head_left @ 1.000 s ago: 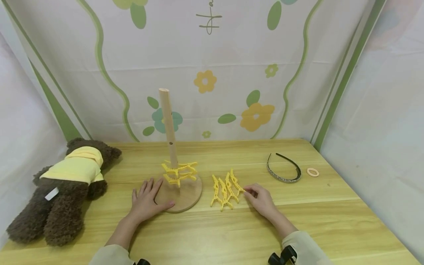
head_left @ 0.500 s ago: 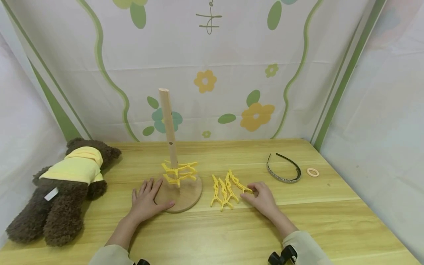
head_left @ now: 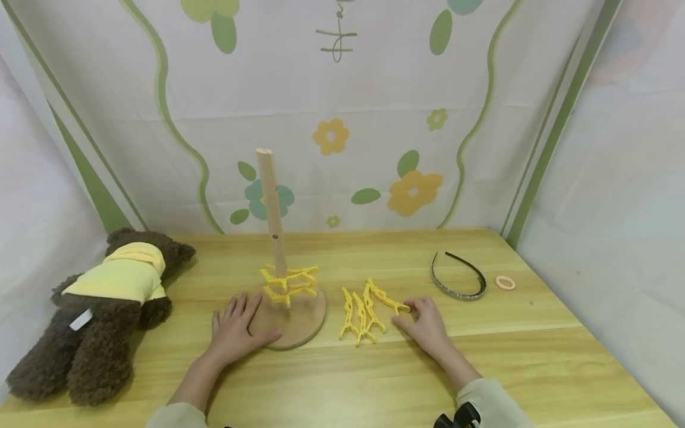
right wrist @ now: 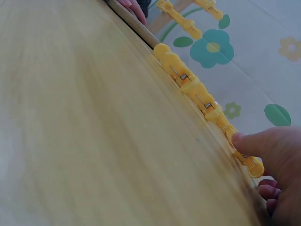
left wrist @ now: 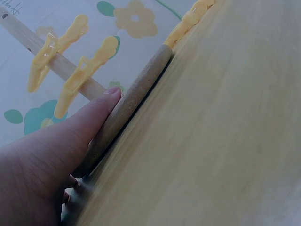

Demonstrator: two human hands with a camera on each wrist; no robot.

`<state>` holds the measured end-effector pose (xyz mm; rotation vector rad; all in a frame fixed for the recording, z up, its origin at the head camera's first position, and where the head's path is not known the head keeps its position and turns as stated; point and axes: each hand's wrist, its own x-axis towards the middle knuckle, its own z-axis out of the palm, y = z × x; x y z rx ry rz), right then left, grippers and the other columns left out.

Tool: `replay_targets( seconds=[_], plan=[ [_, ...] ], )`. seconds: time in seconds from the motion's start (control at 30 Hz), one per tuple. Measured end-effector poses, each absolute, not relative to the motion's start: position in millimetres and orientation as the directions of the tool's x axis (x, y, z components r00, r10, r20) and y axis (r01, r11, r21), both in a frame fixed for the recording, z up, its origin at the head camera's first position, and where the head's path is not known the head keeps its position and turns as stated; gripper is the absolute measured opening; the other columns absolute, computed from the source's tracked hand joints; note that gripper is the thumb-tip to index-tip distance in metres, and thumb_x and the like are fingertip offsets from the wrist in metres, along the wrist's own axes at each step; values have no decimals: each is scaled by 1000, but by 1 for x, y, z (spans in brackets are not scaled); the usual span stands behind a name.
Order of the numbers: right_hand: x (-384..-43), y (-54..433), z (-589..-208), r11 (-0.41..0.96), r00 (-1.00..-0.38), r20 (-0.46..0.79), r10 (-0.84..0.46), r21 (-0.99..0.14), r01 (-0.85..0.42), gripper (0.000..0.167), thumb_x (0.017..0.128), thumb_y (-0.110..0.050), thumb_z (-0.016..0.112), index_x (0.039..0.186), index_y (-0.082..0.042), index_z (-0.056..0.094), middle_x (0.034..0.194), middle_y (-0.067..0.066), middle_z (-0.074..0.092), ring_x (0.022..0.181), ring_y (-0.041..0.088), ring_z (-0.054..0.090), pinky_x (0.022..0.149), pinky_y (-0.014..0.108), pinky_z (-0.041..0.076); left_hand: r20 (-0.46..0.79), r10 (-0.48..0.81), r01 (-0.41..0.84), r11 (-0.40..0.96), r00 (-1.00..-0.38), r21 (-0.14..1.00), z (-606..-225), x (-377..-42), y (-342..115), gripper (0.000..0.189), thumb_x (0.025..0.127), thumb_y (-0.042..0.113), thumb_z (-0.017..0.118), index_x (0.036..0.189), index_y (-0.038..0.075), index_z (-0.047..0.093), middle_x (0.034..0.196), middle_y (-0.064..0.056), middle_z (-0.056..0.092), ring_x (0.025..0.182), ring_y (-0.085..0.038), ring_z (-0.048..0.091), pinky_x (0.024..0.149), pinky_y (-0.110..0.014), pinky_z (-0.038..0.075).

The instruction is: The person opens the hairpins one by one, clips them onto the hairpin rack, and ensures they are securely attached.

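A wooden post [head_left: 272, 208] rises from a round wooden base [head_left: 305, 324], and two yellow plastic clips [head_left: 291, 291] are clamped low on it. My left hand [head_left: 234, 333] lies at the base's left edge with its fingers spread; in the left wrist view the thumb [left wrist: 106, 101] rests on the rim. Right of the base lie several yellow spring clips [head_left: 360, 315] in a row. With thumb and fingertips, my right hand [head_left: 425, 324] pinches the handle end of the rightmost clip [head_left: 386, 295], which is still on the table. Its spring side shows in the right wrist view.
A brown teddy bear [head_left: 107, 333] in a yellow top lies on the left. At the back right are a glittery black headband [head_left: 457, 291] and a pale ring [head_left: 505, 283]. A flower-printed cloth [head_left: 374, 71] hangs behind the wooden table [head_left: 342, 380].
My right hand has moved slightly right, and the rightmost clip has swung so that its handle end points more to the right. The left hand stays on the base; the view tipped slightly upward.
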<state>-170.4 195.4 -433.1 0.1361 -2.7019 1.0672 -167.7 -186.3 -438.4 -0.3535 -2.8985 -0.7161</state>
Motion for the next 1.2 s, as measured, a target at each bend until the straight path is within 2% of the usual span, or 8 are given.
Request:
replay_targets(
  seconds=[0.23, 0.47, 0.6, 0.77, 0.93, 1.2],
  plan=[
    [-171, 197, -433, 724, -968, 248, 20, -672, -157, 44, 73, -20, 69, 105, 6, 55, 96, 13, 46, 78, 21, 45, 65, 32, 39, 188, 197, 262, 859, -962, 439, -439, -167, -187, 92, 68, 64, 55, 136, 9, 27, 135, -28, 19, 122, -45, 9, 86, -65, -2],
    [-171, 199, -434, 739, -969, 244, 30, -658, -143, 50, 71, -25, 71, 106, 7, 54, 99, 16, 47, 91, 29, 46, 76, 42, 39, 170, 195, 252, 858, -966, 447, -439, -167, -186, 92, 67, 65, 55, 137, 10, 26, 135, -28, 18, 122, -45, 8, 86, -65, -3],
    [-172, 199, -434, 741, -967, 253, 36, -656, -144, 51, 70, -28, 71, 104, 7, 55, 98, 16, 48, 90, 30, 45, 77, 42, 38, 163, 194, 248, 857, -967, 452, -439, -168, -186, 93, 67, 65, 55, 137, 11, 25, 136, -27, 17, 122, -44, 8, 86, -65, -4],
    [-171, 199, -432, 720, -968, 246, 47, -680, -138, 45, 72, -22, 71, 102, 8, 55, 96, 16, 48, 85, 28, 47, 71, 39, 40, 162, 196, 249, 858, -967, 449, -439, -168, -187, 93, 68, 64, 55, 137, 11, 25, 136, -27, 17, 122, -45, 8, 86, -65, -4],
    [-171, 200, -428, 680, -975, 207, 81, -727, -98, 40, 72, -13, 69, 103, 9, 54, 84, 12, 50, 74, 22, 47, 62, 31, 42, 162, 201, 254, 856, -966, 450, -438, -167, -187, 92, 68, 64, 55, 137, 10, 25, 136, -27, 17, 122, -45, 8, 86, -65, -4],
    [-175, 207, -420, 689, -985, 169, 26, -717, -105, 37, 79, -6, 60, 110, 12, 50, 78, 9, 51, 66, 17, 48, 54, 25, 43, 162, 199, 251, 860, -966, 444, -437, -167, -186, 92, 68, 64, 55, 137, 10, 25, 136, -27, 17, 122, -45, 8, 86, -65, -3]
  ],
)
